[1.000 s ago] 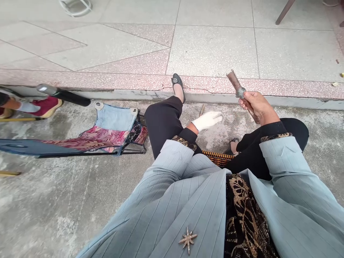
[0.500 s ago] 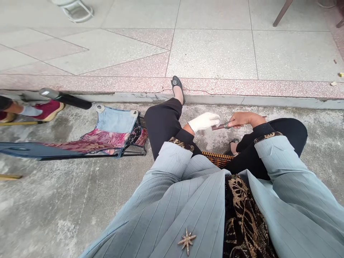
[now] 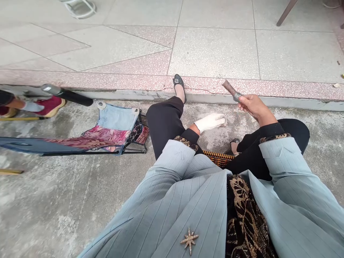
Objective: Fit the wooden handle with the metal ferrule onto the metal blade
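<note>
Head view shows the person's right hand (image 3: 251,106) closed around a brown stick (image 3: 229,87), with a coiled wrapping (image 3: 236,96) just beyond the fingertips. The gloved left hand (image 3: 211,122) is apart from it, low over the concrete ground (image 3: 238,123); its fingers are bent, and whether they are clamped on anything cannot be told. The step in hand looks like one-handed handling of the stick; a next move would seem to call for a firm right grip and gloved fingers clear of the free end. That stick is held up in front of the person, seen against the pink step (image 3: 199,82). Its long axis slants from the right hand, the free end pointing away from the body and leftward; the other end is largely hidden.
</note>
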`<state>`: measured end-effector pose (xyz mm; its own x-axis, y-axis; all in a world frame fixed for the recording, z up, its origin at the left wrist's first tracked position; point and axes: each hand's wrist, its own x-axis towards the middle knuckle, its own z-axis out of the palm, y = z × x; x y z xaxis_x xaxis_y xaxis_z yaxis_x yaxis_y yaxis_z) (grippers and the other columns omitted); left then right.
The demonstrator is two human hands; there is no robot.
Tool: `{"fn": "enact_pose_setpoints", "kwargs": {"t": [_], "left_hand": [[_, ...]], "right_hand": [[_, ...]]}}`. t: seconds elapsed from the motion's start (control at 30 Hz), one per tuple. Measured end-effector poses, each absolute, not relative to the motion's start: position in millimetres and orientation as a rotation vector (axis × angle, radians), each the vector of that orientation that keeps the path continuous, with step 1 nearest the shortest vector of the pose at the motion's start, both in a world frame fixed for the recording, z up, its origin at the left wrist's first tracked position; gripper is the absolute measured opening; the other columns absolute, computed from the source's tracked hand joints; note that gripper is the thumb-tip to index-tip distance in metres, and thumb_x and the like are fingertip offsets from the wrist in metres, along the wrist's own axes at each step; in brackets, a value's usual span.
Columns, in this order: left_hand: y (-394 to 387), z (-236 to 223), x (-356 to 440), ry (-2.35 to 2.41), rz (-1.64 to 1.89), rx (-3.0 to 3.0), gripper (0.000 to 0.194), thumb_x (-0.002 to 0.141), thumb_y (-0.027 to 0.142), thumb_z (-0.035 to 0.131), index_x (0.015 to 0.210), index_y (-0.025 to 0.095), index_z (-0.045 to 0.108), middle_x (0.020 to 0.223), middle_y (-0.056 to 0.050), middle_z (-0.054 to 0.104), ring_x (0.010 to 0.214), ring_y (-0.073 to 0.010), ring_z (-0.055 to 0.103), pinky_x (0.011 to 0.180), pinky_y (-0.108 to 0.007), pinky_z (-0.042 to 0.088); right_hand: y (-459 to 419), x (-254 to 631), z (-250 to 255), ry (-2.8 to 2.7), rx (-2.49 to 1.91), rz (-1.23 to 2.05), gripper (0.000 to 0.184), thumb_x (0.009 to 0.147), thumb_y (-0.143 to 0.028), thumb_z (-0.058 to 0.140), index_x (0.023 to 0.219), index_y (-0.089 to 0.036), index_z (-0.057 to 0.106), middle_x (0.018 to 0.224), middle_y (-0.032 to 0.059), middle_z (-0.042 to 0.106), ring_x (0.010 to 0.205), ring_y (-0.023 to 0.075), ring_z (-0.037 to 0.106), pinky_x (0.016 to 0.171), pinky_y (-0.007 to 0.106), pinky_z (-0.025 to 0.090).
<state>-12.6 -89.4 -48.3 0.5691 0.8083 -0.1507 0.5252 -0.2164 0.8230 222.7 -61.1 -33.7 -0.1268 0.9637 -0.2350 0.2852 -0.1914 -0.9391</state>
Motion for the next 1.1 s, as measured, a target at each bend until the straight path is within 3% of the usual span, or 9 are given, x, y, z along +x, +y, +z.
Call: {"fn": "enact_pose_setpoints", "kwargs": {"t": [0.1,0.2,0.33,0.4,0.47,0.63,0.77,1.0,1.1], "left_hand": [[-87,-48,-15,1.014,0.286,1.915,0.03,0.095,0.035,0.05,0.078,0.015,0.063,0.068,-0.001,0.065,0.076,-0.0136,0.061,0.077,-0.025,0.046],[-83,-47,-22,1.031,0.328,1.961,0.029,0.096,0.031,0.048,0.078,0.014,0.063,0.072,-0.002,0.065,0.081,-0.0151,0.062,0.081,-0.026,0.045],[-74,-47,-32,1.007,0.345,2.01,0.024,0.092,0.027,0.048,0.083,0.013,0.065,0.082,-0.004,0.068,0.085,-0.0165,0.06,0.083,-0.027,0.045],[-71,-48,-35,0.984,0.355,2.008,0.022,0.09,0.028,0.049,0.087,0.014,0.065,0.088,-0.004,0.069,0.088,-0.0177,0.06,0.083,-0.028,0.046],[-71,-49,-34,0.945,0.387,1.981,0.024,0.09,0.032,0.049,0.09,0.014,0.065,0.091,-0.005,0.069,0.088,-0.0189,0.06,0.081,-0.029,0.047],[-79,-49,-27,0.849,0.364,1.857,0.038,0.097,0.043,0.043,0.091,0.013,0.065,0.078,-0.006,0.066,0.07,-0.0148,0.057,0.07,-0.028,0.047],[-83,-43,-29,0.826,0.258,1.859,0.041,0.096,0.047,0.047,0.087,0.011,0.067,0.074,-0.006,0.066,0.071,-0.0132,0.059,0.071,-0.026,0.047],[-80,-34,-48,0.907,0.395,1.694,0.05,0.095,0.06,0.046,0.093,0.014,0.065,0.079,-0.011,0.068,0.066,-0.0141,0.057,0.064,-0.033,0.048],[-78,-38,-51,0.995,0.474,1.688,0.056,0.097,0.064,0.04,0.097,0.014,0.064,0.082,-0.012,0.068,0.072,-0.0166,0.059,0.069,-0.037,0.048]], "right_hand": [[-53,222,-44,-1.638,-1.892,1.125,0.05,0.079,-0.065,0.066,0.069,-0.017,0.062,0.06,0.0042,0.06,0.056,0.0144,0.054,0.055,0.027,0.04],[-52,217,-48,-1.965,-2.106,1.173,0.043,0.081,-0.057,0.068,0.066,-0.017,0.064,0.058,0.0045,0.062,0.058,0.0163,0.058,0.061,0.029,0.042],[-60,214,-42,-2.359,-1.727,1.842,0.045,0.079,-0.059,0.068,0.06,-0.018,0.065,0.056,0.0022,0.06,0.051,0.0127,0.052,0.056,0.028,0.039],[-66,214,-33,-2.35,-1.349,2.195,0.047,0.078,-0.062,0.068,0.063,-0.018,0.066,0.057,0.0005,0.06,0.051,0.011,0.05,0.054,0.026,0.038],[-71,215,-23,-2.207,-1.113,2.322,0.047,0.075,-0.063,0.071,0.069,-0.016,0.068,0.061,0.0002,0.062,0.051,0.0099,0.05,0.053,0.025,0.039],[-67,223,-11,-1.468,-1.217,1.608,0.055,0.074,-0.071,0.068,0.082,-0.017,0.062,0.065,0.0014,0.061,0.052,0.0093,0.05,0.047,0.022,0.039],[-53,229,-29,-1.244,-1.466,1.245,0.059,0.078,-0.077,0.06,0.084,-0.018,0.059,0.062,0.0023,0.058,0.051,0.0114,0.052,0.044,0.022,0.038],[-49,224,-49,-1.663,-1.911,1.207,0.052,0.081,-0.066,0.064,0.069,-0.016,0.064,0.057,0.0029,0.06,0.047,0.0105,0.049,0.049,0.026,0.039],[-54,215,-44,-2.037,-1.909,1.407,0.046,0.08,-0.061,0.067,0.068,-0.017,0.066,0.055,0.0016,0.06,0.049,0.0113,0.051,0.053,0.026,0.04]]}}
